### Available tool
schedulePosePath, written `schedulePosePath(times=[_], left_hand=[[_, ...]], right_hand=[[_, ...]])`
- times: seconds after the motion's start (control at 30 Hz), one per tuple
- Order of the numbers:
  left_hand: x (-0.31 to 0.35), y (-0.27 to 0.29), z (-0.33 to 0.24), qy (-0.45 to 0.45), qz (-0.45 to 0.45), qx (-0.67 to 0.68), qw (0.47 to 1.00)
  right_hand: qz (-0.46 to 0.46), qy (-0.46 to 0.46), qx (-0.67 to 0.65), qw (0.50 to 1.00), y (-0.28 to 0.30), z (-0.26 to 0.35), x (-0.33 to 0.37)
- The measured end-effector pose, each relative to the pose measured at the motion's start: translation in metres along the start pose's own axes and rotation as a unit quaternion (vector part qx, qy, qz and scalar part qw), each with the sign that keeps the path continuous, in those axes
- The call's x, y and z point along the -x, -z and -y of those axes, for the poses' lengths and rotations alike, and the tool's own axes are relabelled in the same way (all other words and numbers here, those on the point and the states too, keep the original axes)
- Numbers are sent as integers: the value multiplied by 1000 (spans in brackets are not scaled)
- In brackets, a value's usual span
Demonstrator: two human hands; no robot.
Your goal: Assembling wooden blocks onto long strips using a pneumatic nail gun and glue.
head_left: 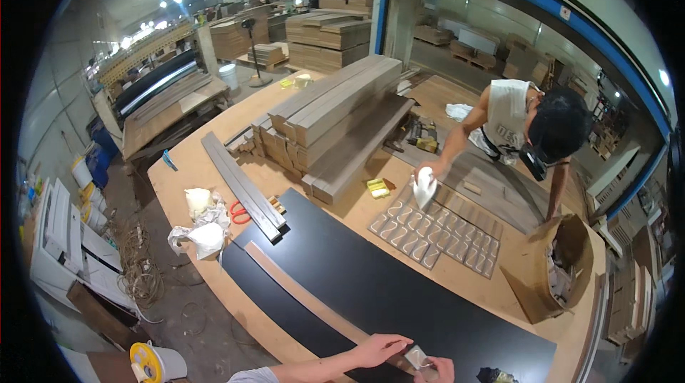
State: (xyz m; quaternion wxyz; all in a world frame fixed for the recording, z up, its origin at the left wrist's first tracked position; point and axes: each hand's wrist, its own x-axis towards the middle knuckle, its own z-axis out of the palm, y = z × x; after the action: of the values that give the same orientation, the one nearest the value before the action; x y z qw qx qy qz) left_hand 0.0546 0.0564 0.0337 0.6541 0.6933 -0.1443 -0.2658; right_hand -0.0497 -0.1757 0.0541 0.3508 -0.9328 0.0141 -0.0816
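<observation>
Left hand (379, 349) flat on black panel (399, 297), grip released; right hand (437, 369) pinches small clear packet (417, 358); press packet square, panel steady on counter (214, 169).

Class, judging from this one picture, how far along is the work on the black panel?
Done: many small grey pieces lie in rows on the bench. In hand: the left hand rests on the black panel, and the right hand holds a small clear piece against it. Left: the rest of the panel shows nothing fitted yet.
</observation>
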Motion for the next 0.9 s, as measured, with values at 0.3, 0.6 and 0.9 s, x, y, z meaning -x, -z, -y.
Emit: schedulePosePath(times=[0.3, 0.6, 0.9], left_hand=[[23, 20, -25, 46, 6, 67, 997], [50, 48, -59, 19, -64, -33, 997], [45, 43, -77, 28, -71, 6, 997]], right_hand=[[-44, 74, 39, 996, 8, 46, -2], [-57, 167, 93, 980, 16, 97, -15], [-76, 167, 119, 976, 30, 120, -9]])
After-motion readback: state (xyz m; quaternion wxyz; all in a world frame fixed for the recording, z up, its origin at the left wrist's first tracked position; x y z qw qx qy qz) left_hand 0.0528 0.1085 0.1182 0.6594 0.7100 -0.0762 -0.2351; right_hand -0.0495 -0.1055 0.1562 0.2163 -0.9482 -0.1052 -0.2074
